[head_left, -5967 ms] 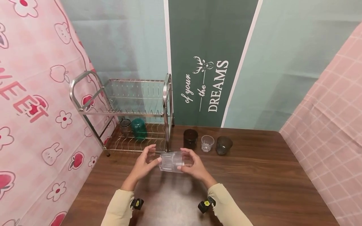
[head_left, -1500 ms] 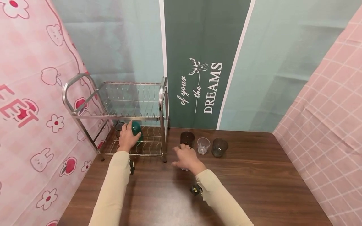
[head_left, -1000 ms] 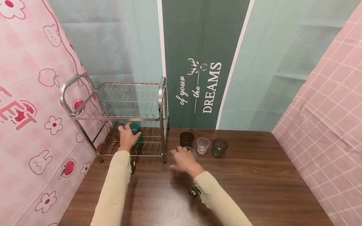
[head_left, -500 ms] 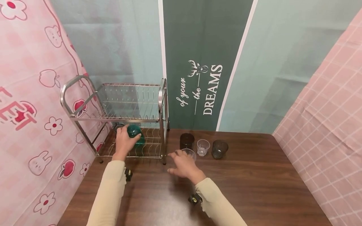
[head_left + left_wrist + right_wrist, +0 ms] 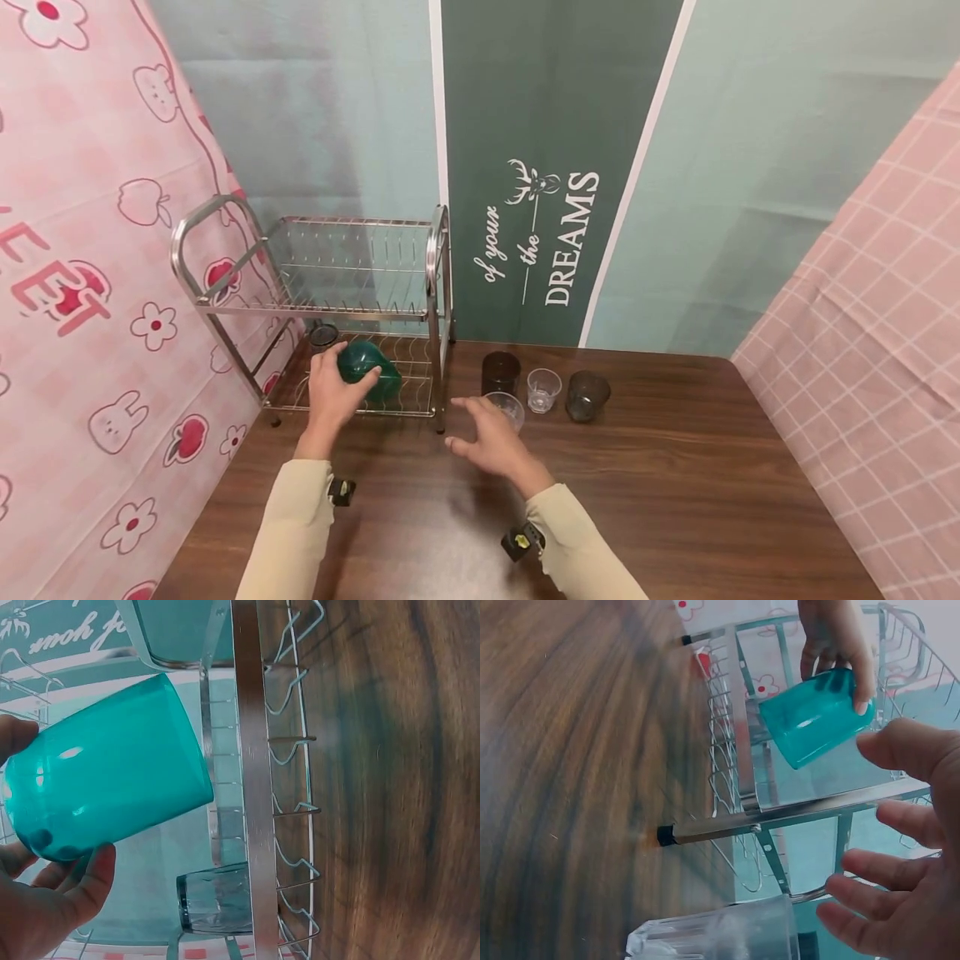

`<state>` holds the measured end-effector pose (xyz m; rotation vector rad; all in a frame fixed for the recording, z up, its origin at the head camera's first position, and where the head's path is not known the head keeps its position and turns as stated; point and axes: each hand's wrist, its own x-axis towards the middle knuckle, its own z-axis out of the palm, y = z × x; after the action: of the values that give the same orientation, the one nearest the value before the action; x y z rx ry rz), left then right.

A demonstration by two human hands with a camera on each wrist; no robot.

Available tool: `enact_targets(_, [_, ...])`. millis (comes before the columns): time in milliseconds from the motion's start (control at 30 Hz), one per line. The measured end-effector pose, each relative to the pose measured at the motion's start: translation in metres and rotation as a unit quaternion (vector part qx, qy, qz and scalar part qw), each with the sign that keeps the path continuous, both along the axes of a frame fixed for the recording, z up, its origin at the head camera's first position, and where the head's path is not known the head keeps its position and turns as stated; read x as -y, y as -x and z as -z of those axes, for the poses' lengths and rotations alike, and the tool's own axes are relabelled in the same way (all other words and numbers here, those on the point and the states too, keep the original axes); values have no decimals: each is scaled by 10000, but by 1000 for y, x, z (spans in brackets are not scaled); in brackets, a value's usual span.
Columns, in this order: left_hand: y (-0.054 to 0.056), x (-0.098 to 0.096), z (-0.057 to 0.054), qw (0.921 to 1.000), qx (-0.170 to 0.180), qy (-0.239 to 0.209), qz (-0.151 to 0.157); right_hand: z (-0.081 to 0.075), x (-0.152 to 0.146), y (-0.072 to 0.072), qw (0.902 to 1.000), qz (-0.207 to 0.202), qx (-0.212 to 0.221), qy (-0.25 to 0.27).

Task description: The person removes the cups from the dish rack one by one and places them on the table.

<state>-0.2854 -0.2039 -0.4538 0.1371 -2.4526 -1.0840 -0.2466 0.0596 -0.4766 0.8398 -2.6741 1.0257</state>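
Note:
My left hand (image 5: 330, 398) grips a teal cup (image 5: 386, 385) at its closed end, thumb on one side and fingers on the other. In the left wrist view the cup (image 5: 112, 769) is tilted, its wide mouth turned down toward the lower shelf of the metal dish rack (image 5: 322, 313). My right hand (image 5: 491, 440) hovers with spread fingers and holds nothing; the right wrist view shows its thumb and fingers (image 5: 870, 896) well apart. Partly hidden behind that hand stands a clear cup (image 5: 512, 408), seen also as a ribbed clear tumbler (image 5: 727, 934) in the right wrist view.
On the lower shelf, a grey glass (image 5: 324, 336) stands at the rack's left. Right of the rack are a dark brown cup (image 5: 501, 372), a small clear glass (image 5: 543, 391) and a smoky grey glass (image 5: 588, 397) on the wooden table (image 5: 675, 475). Fabric hangs behind and at both sides.
The clear cup once held in both hands now stands on the table. My left hand has gripped the teal cup and drawn it toward the rack's front; my right hand has moved slightly back.

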Motion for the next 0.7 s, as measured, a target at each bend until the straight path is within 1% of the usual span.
enact_targets(100, [-7, 0, 1, 9999, -47, -165, 20, 2, 1, -2, 9993, 19, 128, 349])
enact_targets(200, [-13, -1, 1, 9991, -36, -402, 131, 5, 2, -4, 9962, -10, 312, 814])
enact_targets(267, [-17, -1, 1, 9983, -9, -536, 215, 8, 3, -5, 9910, -25, 455, 1259])
enact_targets(333, [-21, -1, 1, 9974, 66, -656, 306, 11, 5, -7, 9827, 29, 687, 1718])
enact_targets(367, [-22, -1, 2, 9967, 121, -718, 364, 12, 6, -9, 9770, 75, 813, 1971])
enact_targets(433, [-25, -1, 3, 9955, 236, -795, 450, 13, 8, -12, 9611, 141, 1066, 2544])
enact_targets(500, [-28, -1, 4, 9936, 360, -923, 545, 8, 10, -18, 9425, 175, 1311, 3068])
enact_targets(567, [-31, -2, 6, 9902, 456, -1141, 661, 2, 11, -23, 9231, 125, 1514, 3533])
enact_targets(600, [-33, -2, 7, 9877, 479, -1295, 732, -1, 11, -25, 9144, 87, 1601, 3718])
enact_targets(700, [-38, -5, 13, 9799, 534, -1684, 932, -4, 11, -29, 8974, 33, 1843, 4009])
